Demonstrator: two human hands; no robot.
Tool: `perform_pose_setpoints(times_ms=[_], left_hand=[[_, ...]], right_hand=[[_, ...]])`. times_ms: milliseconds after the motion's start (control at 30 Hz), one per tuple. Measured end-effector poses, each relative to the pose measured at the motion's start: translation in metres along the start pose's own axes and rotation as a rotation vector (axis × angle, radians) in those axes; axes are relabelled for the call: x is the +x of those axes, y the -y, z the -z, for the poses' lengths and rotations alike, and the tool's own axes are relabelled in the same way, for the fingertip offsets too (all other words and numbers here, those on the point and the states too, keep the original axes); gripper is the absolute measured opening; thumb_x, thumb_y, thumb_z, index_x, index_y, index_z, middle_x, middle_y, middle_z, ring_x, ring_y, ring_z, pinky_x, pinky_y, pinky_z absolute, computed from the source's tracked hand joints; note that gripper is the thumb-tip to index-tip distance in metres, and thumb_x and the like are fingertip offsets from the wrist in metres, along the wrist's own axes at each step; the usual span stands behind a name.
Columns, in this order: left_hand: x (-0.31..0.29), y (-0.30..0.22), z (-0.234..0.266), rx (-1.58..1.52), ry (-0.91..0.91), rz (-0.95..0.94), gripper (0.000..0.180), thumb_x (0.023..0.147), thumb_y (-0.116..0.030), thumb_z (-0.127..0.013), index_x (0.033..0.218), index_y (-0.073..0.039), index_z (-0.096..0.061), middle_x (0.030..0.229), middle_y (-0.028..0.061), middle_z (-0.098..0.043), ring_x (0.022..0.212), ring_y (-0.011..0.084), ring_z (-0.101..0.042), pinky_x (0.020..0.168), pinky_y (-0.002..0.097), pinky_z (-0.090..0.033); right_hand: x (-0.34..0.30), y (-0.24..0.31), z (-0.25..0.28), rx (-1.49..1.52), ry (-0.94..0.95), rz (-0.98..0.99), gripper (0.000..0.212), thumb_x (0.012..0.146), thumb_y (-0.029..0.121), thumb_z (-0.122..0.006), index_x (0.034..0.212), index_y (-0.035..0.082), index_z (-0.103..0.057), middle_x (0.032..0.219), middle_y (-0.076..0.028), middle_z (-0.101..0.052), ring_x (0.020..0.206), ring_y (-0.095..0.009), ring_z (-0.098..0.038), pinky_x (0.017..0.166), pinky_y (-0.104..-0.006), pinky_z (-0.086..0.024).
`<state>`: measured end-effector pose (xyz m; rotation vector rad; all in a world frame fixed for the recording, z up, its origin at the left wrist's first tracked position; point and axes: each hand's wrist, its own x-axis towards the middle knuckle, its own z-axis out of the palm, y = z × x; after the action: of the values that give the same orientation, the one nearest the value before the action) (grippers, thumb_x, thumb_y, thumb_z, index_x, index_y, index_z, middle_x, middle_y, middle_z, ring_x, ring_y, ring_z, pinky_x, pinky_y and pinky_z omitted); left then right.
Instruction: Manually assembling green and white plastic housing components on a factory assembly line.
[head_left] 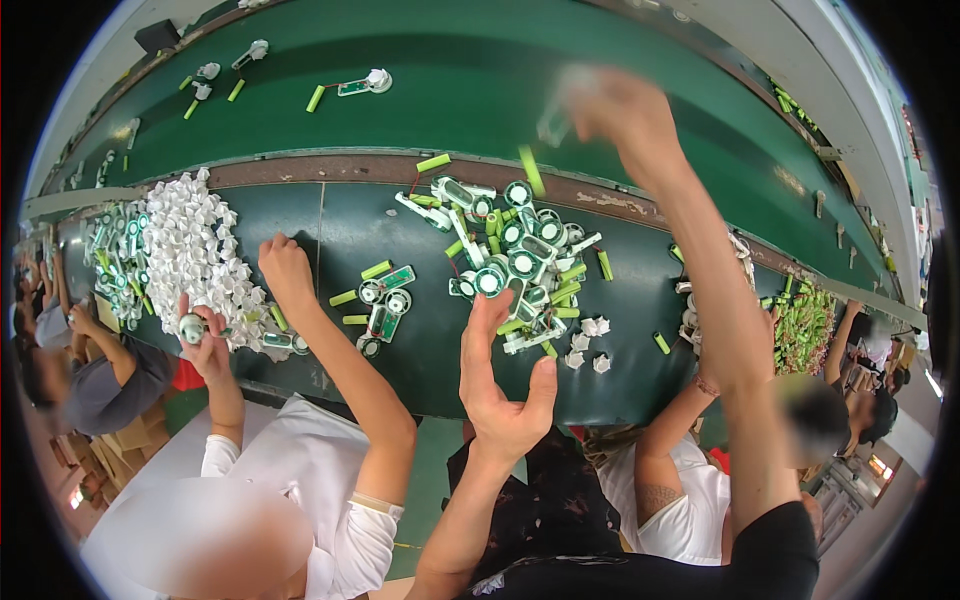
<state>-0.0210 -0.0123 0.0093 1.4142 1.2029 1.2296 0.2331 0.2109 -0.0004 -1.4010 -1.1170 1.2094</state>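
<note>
Low in the middle, my left hand [505, 395] is open, thumb and index finger apart, its fingertips at the near side of a heap of white-and-green circuit assemblies [525, 265] with wired light-green battery cells. My right hand [625, 115] reaches out over the green conveyor belt and is smeared by motion. Its fingers are closed on a whitish circuit assembly [558, 108], also blurred. A light-green battery cell [531, 171] hangs in the air just below that assembly. Beside my left hand lie several small white plastic caps [588, 343].
The green conveyor belt [450, 60] runs along the far side, carrying scattered assemblies [368, 82]. A brown ledge [375, 168] separates it from the dark worktable [430, 370]. Left, a co-worker's hand [287, 265] is near a pile of white caps [195, 235]. Another co-worker sits close on the right.
</note>
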Motion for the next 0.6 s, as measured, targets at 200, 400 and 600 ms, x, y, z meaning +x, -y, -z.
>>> perform_pose_setpoints(times_ms=[200, 400, 600], left_hand=[[-0.013, 0.017, -0.013, -0.042, 0.042, 0.198, 0.065, 0.104, -0.003, -0.072, 0.164, 0.003, -0.048, 0.145, 0.0211, -0.068, 0.129, 0.0302, -0.071, 0.112, 0.0436, -0.058], [-0.013, 0.026, -0.002, 0.052, 0.009, 0.191, 0.036, 0.104, -0.001, -0.072, 0.139, 0.004, -0.069, 0.130, 0.0170, -0.075, 0.113, 0.0256, -0.076, 0.098, 0.0392, -0.062], [-0.002, 0.018, -0.005, 0.123, 0.112, 0.252, 0.022, 0.103, -0.001, -0.075, 0.125, 0.002, -0.077, 0.104, 0.0108, -0.079, 0.084, 0.0173, -0.075, 0.079, 0.0305, -0.058]], right_hand=[[0.171, 0.008, 0.033, -0.196, -0.067, 0.217, 0.047, 0.110, 0.032, -0.073, 0.148, 0.006, -0.063, 0.134, -0.009, -0.072, 0.107, -0.024, -0.073, 0.099, -0.0430, -0.060], [0.108, 0.020, -0.005, -0.292, -0.237, 0.376, 0.035, 0.109, 0.031, -0.073, 0.126, 0.001, -0.075, 0.108, -0.006, -0.076, 0.095, -0.016, -0.072, 0.091, -0.0329, -0.058], [-0.128, -0.071, 0.036, -0.066, -0.417, 0.089, 0.019, 0.105, 0.009, -0.078, 0.120, -0.002, -0.077, 0.102, -0.007, -0.080, 0.084, -0.011, -0.074, 0.079, -0.0288, -0.064]])
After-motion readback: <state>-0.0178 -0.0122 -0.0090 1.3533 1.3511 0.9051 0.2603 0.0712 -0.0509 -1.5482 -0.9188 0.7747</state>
